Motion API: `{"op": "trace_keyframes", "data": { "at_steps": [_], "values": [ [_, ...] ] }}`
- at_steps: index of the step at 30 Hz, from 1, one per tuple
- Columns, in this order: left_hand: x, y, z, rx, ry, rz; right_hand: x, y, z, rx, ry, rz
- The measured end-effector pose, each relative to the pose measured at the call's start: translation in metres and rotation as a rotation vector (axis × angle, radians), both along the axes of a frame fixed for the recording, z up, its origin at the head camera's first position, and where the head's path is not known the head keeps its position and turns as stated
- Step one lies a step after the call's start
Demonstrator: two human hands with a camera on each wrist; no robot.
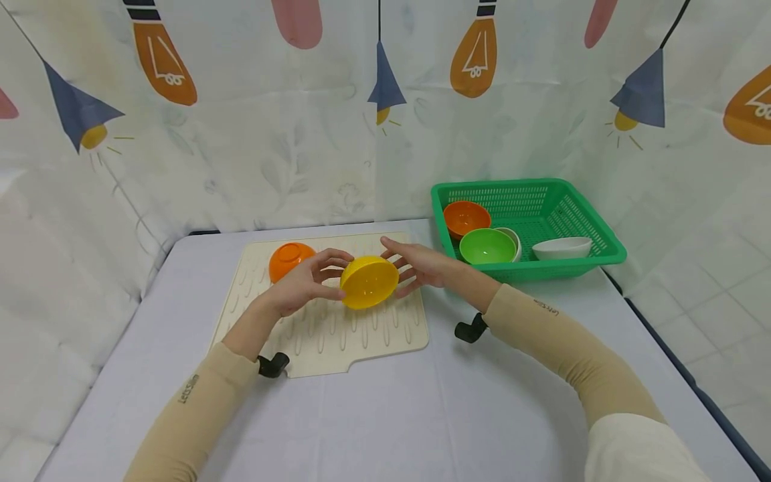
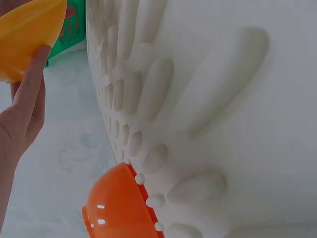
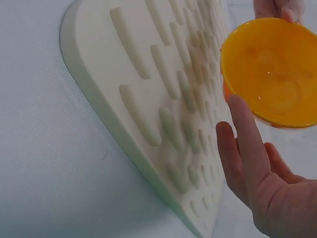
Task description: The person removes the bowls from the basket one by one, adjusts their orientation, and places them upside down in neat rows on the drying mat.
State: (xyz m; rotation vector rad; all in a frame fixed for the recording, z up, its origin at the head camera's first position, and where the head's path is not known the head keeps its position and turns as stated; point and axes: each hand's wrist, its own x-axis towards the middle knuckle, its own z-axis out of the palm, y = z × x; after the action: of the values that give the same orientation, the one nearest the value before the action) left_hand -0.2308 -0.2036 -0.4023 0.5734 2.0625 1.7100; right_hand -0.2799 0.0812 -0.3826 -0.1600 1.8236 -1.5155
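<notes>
The round, glossy yellow bowl [image 1: 370, 284], seemingly plastic, is held above the ribbed cream mat [image 1: 376, 338], toward its right edge. The left hand [image 1: 312, 282] pinches its rim; the right hand [image 1: 423, 265], fingers spread, is at the opposite side, contact unclear. A firm pinch with right-hand support should serve best. The mouth faces the white-clothed tabletop's [image 1: 385, 418] near edge; being round, it shows no long axis.
</notes>
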Motion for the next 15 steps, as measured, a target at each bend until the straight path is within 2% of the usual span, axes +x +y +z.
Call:
{"op": "trace_keyframes", "data": {
  "at_steps": [6, 15],
  "values": [
    [0.006, 0.006, 0.002, -0.022, 0.226, -0.022, 0.001, 0.002, -0.004, -0.008, -0.037, 0.019],
    [0.012, 0.016, -0.002, -0.272, 0.728, -0.032, 0.000, 0.001, -0.007, 0.007, -0.023, 0.046]
  ]
}}
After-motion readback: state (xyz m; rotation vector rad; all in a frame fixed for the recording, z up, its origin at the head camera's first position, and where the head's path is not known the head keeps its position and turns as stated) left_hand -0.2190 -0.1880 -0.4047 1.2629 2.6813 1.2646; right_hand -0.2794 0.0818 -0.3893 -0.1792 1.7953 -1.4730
